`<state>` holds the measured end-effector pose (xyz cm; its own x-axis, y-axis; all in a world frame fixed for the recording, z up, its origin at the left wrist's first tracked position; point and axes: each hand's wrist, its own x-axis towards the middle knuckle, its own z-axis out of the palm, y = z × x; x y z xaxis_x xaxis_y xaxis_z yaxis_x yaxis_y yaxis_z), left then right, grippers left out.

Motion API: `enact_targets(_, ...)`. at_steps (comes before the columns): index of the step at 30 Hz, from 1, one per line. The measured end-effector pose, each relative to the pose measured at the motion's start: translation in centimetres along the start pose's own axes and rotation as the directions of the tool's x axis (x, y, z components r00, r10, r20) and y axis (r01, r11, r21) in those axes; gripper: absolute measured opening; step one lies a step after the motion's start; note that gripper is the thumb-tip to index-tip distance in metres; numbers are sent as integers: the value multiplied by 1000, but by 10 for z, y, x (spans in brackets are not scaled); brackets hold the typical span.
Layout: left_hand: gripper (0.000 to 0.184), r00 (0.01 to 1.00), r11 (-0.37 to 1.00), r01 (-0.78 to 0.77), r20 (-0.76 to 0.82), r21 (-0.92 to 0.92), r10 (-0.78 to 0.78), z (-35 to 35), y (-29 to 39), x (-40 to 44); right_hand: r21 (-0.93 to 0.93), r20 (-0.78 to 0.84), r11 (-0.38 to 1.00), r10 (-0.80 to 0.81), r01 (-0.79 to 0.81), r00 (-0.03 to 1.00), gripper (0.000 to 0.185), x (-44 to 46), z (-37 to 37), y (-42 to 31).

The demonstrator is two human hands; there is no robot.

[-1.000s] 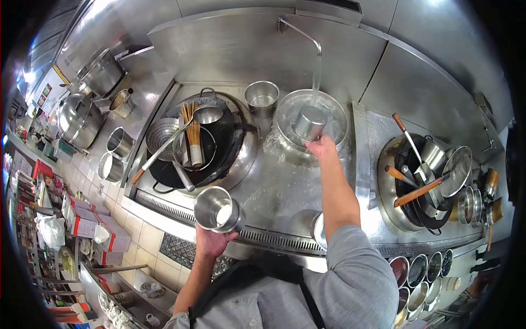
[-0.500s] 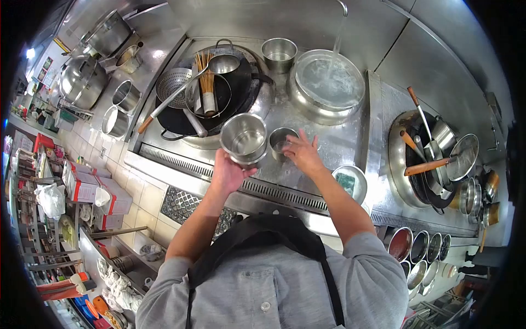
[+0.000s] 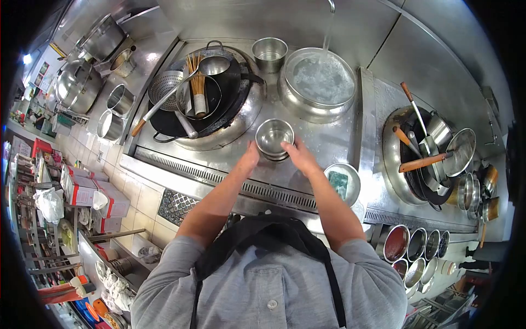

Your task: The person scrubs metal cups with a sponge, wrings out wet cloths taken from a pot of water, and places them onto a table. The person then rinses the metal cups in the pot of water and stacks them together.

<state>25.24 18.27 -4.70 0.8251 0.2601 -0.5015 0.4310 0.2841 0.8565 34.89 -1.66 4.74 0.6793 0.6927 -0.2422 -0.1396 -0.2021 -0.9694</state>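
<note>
A round stainless steel pot (image 3: 274, 147) stands stacked on another metal vessel on the wet counter in front of me; the lower one is mostly hidden. My right hand (image 3: 300, 157) grips its right side, thumb over the rim. Close by its left side is my left hand (image 3: 250, 156), fingers stretched out, seemingly just off the metal. To the right lies a shallow metal bowl (image 3: 355, 189) with a green scouring pad (image 3: 337, 183) in it. Behind, water runs from a tap (image 3: 332, 7) into a wide, full pot (image 3: 315, 107).
On the left burner a black wok (image 3: 219, 118) holds a perforated ladle (image 3: 162, 90), a bamboo brush (image 3: 198, 93) and a long-handled ladle (image 3: 215, 65). Another metal pot (image 3: 269, 66) stands behind. At right, a wok (image 3: 395, 172) is full of utensils. A slotted drain (image 3: 219, 178) runs along the front.
My left hand has brought the pot right and down onto the smaller metal vessel, and its fingers have come away. My right hand has closed on the pot's rim. The view has shifted slightly.
</note>
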Motion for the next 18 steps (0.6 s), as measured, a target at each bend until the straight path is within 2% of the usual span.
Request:
enact_targets(1,69,997,993,76,5,-88,-76,20,28,-28,-20,-11,1000,-15,15,1000,88,-1,3,7)
enact_targets(2,75,988,973,151,10,-175,-152,41,60,-59,152,-56,985,87,-77,995,81,-3,4,12)
enact_targets(3,79,974,921,228,66,-315,-219,38,51,-54,319,-68,933,198,-167,978,76,-6,5,18)
enact_targets(4,84,958,841,285,110,-460,-265,32,46,-54,371,-68,904,255,-213,965,74,-6,9,20)
enact_targets(5,88,962,853,268,172,-447,-213,32,60,-72,422,-68,870,311,-255,948,72,-8,13,21)
enact_targets(6,93,967,865,230,207,-445,-151,35,74,-90,370,-71,893,303,-257,950,73,-9,10,20)
enact_targets(7,96,982,913,150,162,-378,-94,33,63,-91,350,-39,915,226,-199,973,73,-10,7,30)
enact_targets(8,94,996,955,61,79,-289,-40,34,66,-100,297,4,937,191,-183,982,73,-18,13,3)
enact_targets(9,91,999,968,25,31,-248,-18,27,68,-108,353,45,917,183,-187,982,73,-23,22,-11)
enact_targets(12,76,964,960,-175,-237,-219,122,5,94,-174,295,169,952,30,-79,985,74,-41,58,-49)
enact_targets(14,67,930,882,-327,-283,-340,235,-22,80,-211,266,342,963,-133,40,930,73,-52,87,-70)
enact_targets(16,60,829,911,-405,-388,79,403,-58,37,-241,259,462,964,-171,52,870,75,-51,116,-69)
enact_targets(17,57,809,911,-413,-455,10,372,-70,18,-254,255,512,965,-184,57,839,75,-51,129,-68)
enact_targets(18,54,784,902,-428,-519,-58,339,-81,10,-274,190,558,982,-105,-3,823,75,-49,142,-66)
